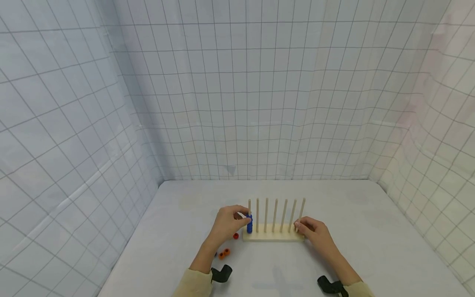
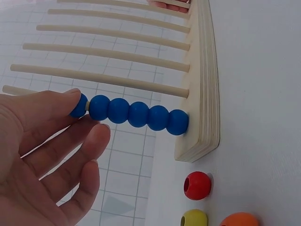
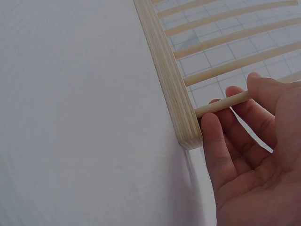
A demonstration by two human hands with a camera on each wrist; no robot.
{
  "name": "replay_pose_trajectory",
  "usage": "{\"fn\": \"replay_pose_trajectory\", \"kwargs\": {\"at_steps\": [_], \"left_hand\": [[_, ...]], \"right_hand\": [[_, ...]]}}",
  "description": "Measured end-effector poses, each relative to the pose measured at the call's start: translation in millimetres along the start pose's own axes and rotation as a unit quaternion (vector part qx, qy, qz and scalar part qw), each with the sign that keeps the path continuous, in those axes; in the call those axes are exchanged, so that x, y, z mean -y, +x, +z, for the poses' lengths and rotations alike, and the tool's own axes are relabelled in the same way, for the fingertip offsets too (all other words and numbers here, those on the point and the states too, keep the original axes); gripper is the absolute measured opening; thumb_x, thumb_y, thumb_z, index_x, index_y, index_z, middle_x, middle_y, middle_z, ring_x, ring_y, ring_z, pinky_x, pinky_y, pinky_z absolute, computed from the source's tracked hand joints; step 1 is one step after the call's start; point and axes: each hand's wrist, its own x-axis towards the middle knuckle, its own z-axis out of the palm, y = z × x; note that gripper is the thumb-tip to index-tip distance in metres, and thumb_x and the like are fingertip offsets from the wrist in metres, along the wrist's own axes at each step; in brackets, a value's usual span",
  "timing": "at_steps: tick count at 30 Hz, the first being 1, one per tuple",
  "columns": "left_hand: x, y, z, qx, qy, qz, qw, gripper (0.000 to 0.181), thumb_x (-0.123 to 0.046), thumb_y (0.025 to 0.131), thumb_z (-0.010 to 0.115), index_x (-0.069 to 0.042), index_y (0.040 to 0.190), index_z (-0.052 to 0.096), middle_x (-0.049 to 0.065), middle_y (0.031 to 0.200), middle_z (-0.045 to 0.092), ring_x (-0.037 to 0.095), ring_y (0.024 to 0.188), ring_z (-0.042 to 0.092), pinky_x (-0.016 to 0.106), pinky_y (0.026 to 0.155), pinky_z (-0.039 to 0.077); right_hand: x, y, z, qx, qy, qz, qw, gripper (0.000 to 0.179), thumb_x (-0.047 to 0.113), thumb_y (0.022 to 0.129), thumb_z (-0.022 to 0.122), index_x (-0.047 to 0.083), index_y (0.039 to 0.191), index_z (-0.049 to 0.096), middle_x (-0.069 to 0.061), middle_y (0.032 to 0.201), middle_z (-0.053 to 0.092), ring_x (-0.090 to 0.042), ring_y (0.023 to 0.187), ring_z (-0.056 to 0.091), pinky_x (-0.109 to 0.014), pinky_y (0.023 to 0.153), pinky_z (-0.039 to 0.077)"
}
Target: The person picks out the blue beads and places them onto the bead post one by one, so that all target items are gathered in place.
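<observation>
A wooden base (image 1: 273, 236) carries several upright pegs in a row. My left hand (image 1: 227, 225) is at the leftmost peg, pinching a blue bead (image 2: 79, 106) between thumb and fingers. That bead is threaded on the peg, with a small gap between it and the stacked blue beads (image 2: 138, 114), which reach down to the base. At the other end, my right hand (image 1: 315, 233) holds the rightmost peg (image 3: 223, 104) low down, thumb on one side and fingers around it. No beads show on the other pegs.
Left of the base lie a red bead (image 1: 236, 236), a yellow bead (image 2: 194, 218) and orange beads (image 1: 226, 251), partly near my left forearm. A white table (image 1: 185, 198) supports everything, with grid-patterned cloth walls (image 1: 259, 103) behind and at both sides.
</observation>
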Motion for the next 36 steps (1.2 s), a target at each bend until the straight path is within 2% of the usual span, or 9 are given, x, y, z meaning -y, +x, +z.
{"fn": "replay_pose_trajectory", "kwargs": {"at_steps": [7, 17, 23, 27, 36], "left_hand": [[2.4, 0.0, 1.2, 0.006, 0.0, -0.011, 0.9999, 0.024, -0.022, 0.087, 0.08, -0.013, 0.109, 0.076, -0.001, 0.1, 0.072, 0.013, 0.082, 0.063, 0.029, 0.058, 0.052], [3.8, 1.1, 2.5, 0.003, 0.003, -0.011, 0.9999, 0.026, -0.024, 0.088, 0.08, -0.013, 0.111, 0.076, -0.004, 0.1, 0.072, 0.013, 0.083, 0.063, 0.028, 0.059, 0.052], [4.3, 1.3, 2.9, 0.009, 0.002, -0.008, 0.9999, 0.027, -0.025, 0.089, 0.079, -0.013, 0.113, 0.076, -0.003, 0.101, 0.072, 0.012, 0.082, 0.064, 0.028, 0.059, 0.052], [3.9, 1.5, 2.2, 0.014, 0.003, -0.004, 0.9999, 0.028, -0.026, 0.089, 0.079, -0.012, 0.112, 0.076, -0.002, 0.101, 0.073, 0.012, 0.082, 0.064, 0.028, 0.059, 0.052], [6.8, 1.4, -2.0, 0.031, 0.002, -0.007, 0.9995, 0.027, -0.027, 0.09, 0.078, -0.015, 0.114, 0.075, -0.001, 0.106, 0.072, 0.013, 0.086, 0.064, 0.029, 0.062, 0.054]], "right_hand": [[1.3, -1.1, 0.9, 0.001, -0.001, -0.006, 1.0, 0.019, 0.02, 0.1, 0.065, 0.002, 0.101, 0.072, -0.016, 0.091, 0.069, -0.025, 0.075, 0.059, -0.026, 0.063, 0.047], [5.0, -1.2, -0.9, 0.007, 0.004, 0.005, 1.0, 0.023, 0.028, 0.1, 0.065, 0.006, 0.102, 0.073, -0.01, 0.094, 0.071, -0.024, 0.079, 0.06, -0.026, 0.065, 0.049], [24.5, -5.2, -3.8, 0.018, 0.005, -0.002, 0.9998, 0.023, 0.02, 0.101, 0.064, -0.001, 0.103, 0.071, -0.019, 0.092, 0.07, -0.032, 0.077, 0.059, -0.026, 0.063, 0.048], [40.9, -8.7, -5.3, 0.017, 0.009, 0.003, 0.9998, 0.022, 0.018, 0.1, 0.065, -0.003, 0.101, 0.071, -0.021, 0.091, 0.069, -0.033, 0.076, 0.058, -0.025, 0.063, 0.047], [40.7, -9.5, -4.7, 0.015, 0.012, -0.009, 0.9998, 0.021, 0.018, 0.1, 0.065, -0.002, 0.102, 0.071, -0.021, 0.091, 0.069, -0.034, 0.076, 0.058, -0.025, 0.062, 0.048]]}}
